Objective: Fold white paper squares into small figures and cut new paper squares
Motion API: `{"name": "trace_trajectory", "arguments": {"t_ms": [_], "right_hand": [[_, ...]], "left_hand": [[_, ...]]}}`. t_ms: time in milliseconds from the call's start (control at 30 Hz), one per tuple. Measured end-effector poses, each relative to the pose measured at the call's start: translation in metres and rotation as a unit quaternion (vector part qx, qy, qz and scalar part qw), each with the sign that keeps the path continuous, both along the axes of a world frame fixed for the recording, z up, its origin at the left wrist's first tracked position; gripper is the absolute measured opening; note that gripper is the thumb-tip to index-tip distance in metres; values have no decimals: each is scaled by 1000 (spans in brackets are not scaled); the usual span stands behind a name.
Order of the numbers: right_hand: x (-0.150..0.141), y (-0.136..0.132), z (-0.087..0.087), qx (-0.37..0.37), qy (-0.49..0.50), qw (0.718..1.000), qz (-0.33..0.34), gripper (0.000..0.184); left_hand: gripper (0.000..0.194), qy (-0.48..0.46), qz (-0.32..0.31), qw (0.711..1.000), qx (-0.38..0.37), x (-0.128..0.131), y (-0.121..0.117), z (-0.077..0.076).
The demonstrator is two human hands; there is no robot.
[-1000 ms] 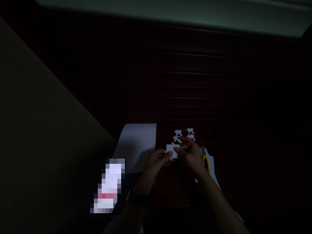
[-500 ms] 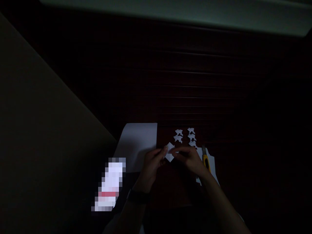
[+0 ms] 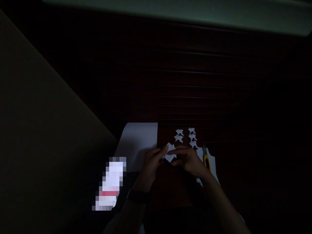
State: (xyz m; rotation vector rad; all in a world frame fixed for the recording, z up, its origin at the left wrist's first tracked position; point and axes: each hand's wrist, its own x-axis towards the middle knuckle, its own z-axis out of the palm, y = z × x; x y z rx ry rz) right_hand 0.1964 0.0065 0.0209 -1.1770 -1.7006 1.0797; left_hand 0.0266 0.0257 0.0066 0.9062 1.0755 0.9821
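The scene is very dark. A small white folded paper piece (image 3: 170, 153) sits between my two hands above a dark wooden table (image 3: 195, 97). My left hand (image 3: 151, 164) pinches its left edge with thumb and fingertips. My right hand (image 3: 188, 160) closes its fingers on the right side of the same piece. Several small folded white paper figures (image 3: 185, 136) lie in two short rows just beyond my hands. A dark watch band circles my left wrist (image 3: 137, 196).
A blank white sheet (image 3: 137, 143) lies left of my hands. A yellow utility knife (image 3: 206, 159) rests on white paper scraps (image 3: 212, 165) to the right. A blurred white and red object (image 3: 109, 183) stands at the lower left. A dim slanted surface (image 3: 36, 130) fills the left side.
The flat rectangular paper has been folded into a smaller, pointed shape between my fingers. My hands shifted slightly lower; my right hand now covers more of the piece.
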Motion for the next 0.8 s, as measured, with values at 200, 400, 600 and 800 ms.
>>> {"name": "trace_trajectory", "arguments": {"t_ms": [200,400,600,800], "right_hand": [[1,3,-4,-18,15,1000,10,27],[4,0,-2,-79,32,996,18,28],[9,-1,0,-106,38,994,12,26],[15,-1,0,-124,32,992,18,28]], "left_hand": [[38,51,-7,998,26,-1,1,-1],[37,92,2,994,61,1,1,6],[33,90,-6,995,51,0,1,10],[32,80,-30,995,54,-1,2,5]]}}
